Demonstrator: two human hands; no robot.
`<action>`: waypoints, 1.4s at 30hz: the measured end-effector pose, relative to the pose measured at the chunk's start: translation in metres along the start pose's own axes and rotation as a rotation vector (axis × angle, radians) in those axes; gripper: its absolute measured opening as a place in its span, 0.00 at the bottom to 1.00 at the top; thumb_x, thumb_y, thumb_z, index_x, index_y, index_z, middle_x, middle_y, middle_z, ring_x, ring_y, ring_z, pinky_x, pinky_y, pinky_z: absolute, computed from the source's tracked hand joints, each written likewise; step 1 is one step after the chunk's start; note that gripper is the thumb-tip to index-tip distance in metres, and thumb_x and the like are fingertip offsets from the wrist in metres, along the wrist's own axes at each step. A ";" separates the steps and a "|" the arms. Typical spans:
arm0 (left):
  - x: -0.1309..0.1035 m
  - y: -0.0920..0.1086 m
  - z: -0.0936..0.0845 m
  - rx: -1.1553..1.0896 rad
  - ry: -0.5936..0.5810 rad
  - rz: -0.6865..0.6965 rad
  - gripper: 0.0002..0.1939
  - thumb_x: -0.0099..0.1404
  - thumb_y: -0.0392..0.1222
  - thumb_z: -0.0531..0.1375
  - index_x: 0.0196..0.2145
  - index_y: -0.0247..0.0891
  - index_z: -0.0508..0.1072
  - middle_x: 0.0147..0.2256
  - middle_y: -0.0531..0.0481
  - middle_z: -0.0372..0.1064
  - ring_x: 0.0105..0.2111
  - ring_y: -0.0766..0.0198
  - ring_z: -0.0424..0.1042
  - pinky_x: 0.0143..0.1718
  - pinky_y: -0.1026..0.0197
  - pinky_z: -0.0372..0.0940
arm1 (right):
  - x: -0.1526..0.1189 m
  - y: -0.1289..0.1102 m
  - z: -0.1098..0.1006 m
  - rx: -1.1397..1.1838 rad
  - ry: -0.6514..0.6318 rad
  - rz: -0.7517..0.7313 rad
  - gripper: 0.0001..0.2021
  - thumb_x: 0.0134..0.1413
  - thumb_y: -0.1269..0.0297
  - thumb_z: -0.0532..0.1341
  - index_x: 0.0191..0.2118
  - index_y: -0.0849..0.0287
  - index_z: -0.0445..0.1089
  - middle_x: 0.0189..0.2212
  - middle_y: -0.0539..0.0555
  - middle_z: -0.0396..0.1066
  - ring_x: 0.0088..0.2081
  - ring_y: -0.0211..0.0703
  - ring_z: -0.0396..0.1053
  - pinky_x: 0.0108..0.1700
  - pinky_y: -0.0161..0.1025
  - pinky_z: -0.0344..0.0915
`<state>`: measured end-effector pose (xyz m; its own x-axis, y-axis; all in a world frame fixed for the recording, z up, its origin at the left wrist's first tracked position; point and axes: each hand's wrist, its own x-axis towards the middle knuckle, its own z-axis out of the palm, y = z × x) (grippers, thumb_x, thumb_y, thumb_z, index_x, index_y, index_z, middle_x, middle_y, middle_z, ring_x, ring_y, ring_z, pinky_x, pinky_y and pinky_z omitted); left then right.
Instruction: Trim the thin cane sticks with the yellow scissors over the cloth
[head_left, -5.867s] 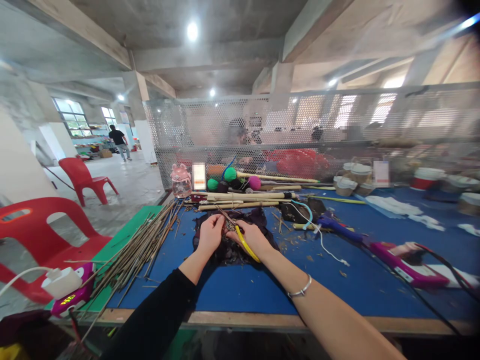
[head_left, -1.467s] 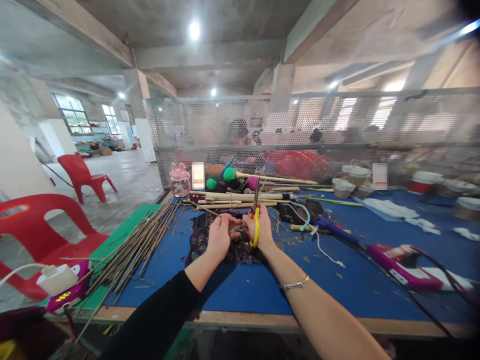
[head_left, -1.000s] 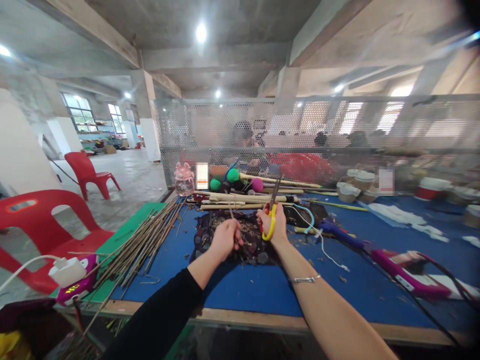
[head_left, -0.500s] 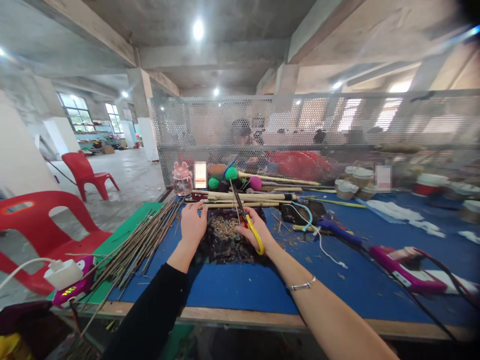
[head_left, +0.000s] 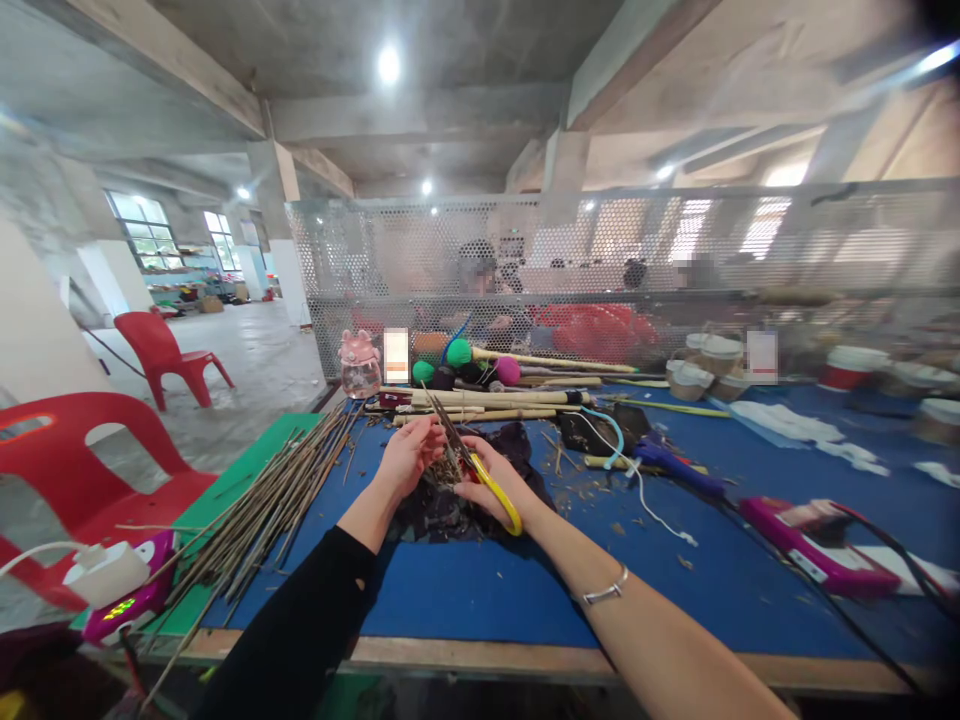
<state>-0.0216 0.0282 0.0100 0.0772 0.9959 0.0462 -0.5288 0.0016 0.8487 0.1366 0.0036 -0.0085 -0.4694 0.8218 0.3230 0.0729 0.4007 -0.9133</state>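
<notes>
Yellow-handled scissors are held in my right hand, the dark blades pointing up and to the left. Thin sticks also rise from beside the blades. My left hand is just left of the blades, its fingers curled together; what they hold, if anything, is too small to tell. Beneath both hands lies a dark cloth with small brown cut pieces on it, partly hidden by the hands. A loose bundle of long thin sticks lies to the left of my left arm.
Pale thick stalks and green and pink balls lie behind the hands, before a mesh partition. A pink bottle stands back left. Purple power strips with cables sit at both sides. A person is visible behind the mesh.
My left hand has moved right, toward the scissors, and its fingers have curled in. My right hand and the scissors have shifted slightly left and down. The cloth is more covered by the hands.
</notes>
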 end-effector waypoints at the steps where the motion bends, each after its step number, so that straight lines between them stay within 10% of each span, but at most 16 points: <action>1: -0.001 0.000 0.001 0.011 0.004 0.010 0.16 0.49 0.43 0.63 0.36 0.34 0.70 0.27 0.49 0.69 0.23 0.71 0.68 0.24 0.69 0.63 | -0.001 -0.001 0.001 -0.021 -0.016 -0.011 0.27 0.39 0.71 0.60 0.48 0.57 0.52 0.24 0.44 0.59 0.24 0.32 0.58 0.27 0.30 0.57; 5: -0.004 0.002 0.003 0.051 0.008 0.053 0.16 0.48 0.45 0.64 0.34 0.34 0.71 0.23 0.54 0.66 0.21 0.74 0.66 0.21 0.71 0.61 | -0.002 -0.005 0.003 -0.088 -0.084 -0.020 0.24 0.40 0.67 0.61 0.46 0.57 0.54 0.22 0.43 0.57 0.23 0.31 0.56 0.26 0.30 0.55; 13: -0.025 0.001 0.012 0.242 -0.214 -0.159 0.17 0.49 0.46 0.63 0.35 0.33 0.71 0.22 0.53 0.65 0.20 0.74 0.65 0.20 0.72 0.59 | 0.002 -0.002 -0.020 -0.339 0.249 0.030 0.20 0.44 0.54 0.59 0.42 0.58 0.57 0.24 0.46 0.59 0.25 0.34 0.57 0.29 0.32 0.57; 42: -0.041 -0.019 0.027 0.407 -0.270 -0.142 0.18 0.48 0.51 0.62 0.30 0.32 0.70 0.20 0.50 0.67 0.19 0.70 0.67 0.13 0.73 0.53 | -0.005 -0.018 -0.016 -0.145 -0.017 0.059 0.24 0.47 0.41 0.50 0.39 0.58 0.58 0.21 0.47 0.61 0.20 0.34 0.60 0.19 0.30 0.56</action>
<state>0.0084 -0.0148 0.0059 0.3686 0.9296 0.0039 -0.1288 0.0470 0.9906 0.1520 -0.0009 0.0102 -0.4752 0.8392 0.2645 0.2265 0.4072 -0.8848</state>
